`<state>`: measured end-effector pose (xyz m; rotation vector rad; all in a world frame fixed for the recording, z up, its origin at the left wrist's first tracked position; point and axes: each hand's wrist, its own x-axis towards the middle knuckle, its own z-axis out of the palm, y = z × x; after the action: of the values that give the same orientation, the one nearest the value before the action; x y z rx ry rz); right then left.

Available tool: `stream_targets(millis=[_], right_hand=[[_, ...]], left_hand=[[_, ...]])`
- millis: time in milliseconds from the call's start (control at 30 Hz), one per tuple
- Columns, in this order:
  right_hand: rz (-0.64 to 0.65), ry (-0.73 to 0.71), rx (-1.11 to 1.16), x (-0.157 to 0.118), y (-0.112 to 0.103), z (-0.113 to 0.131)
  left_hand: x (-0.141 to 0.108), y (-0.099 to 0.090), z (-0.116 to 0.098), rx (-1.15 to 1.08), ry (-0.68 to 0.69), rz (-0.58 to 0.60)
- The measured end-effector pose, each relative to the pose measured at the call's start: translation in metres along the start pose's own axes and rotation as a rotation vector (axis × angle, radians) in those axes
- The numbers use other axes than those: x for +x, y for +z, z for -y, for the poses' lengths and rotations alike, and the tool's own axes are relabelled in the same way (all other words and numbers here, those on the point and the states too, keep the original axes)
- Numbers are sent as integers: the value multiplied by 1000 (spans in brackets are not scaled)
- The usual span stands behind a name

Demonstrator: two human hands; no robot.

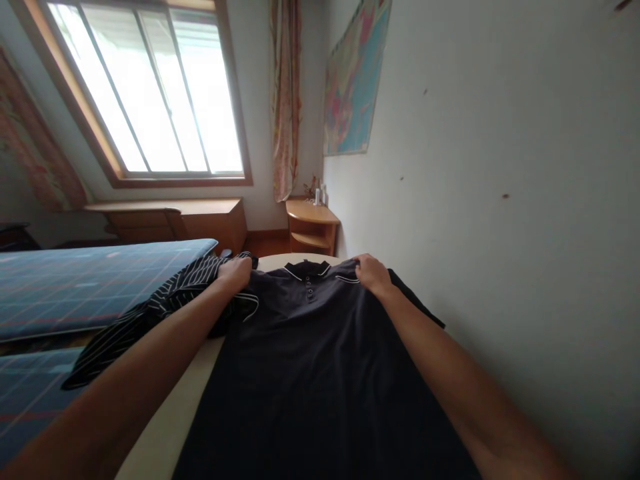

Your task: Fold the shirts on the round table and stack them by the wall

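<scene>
From centre to six o'clock, one dark polo shirt (310, 373), which I judge light, soft and limp, best gripped at the shoulders, where my left hand (235, 273) (eleven o'clock) and right hand (373, 272) (one o'clock) pinch cloth between closed fingers

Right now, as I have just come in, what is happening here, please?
A person holds a dark polo shirt by the shoulders, left hand at one, right hand at the other. It is spread over a pale surface, buttons facing up and collar at the far end. A black striped garment lies to its left, partly hidden by the left forearm.
</scene>
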<state>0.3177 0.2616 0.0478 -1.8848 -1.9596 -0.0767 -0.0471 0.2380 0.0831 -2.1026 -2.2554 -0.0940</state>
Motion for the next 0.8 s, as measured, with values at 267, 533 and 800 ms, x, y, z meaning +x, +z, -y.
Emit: stream_targets(millis=[267, 533, 800], right_hand=[[14, 55, -194, -12, 10, 4], [77, -189, -103, -63, 41, 53], [-15, -259, 181, -120, 57, 55]], left_hand=[[-1, -12, -14, 116, 9, -151], [-64, 66, -93, -24, 213, -14], [-97, 123, -84, -212, 169, -51]])
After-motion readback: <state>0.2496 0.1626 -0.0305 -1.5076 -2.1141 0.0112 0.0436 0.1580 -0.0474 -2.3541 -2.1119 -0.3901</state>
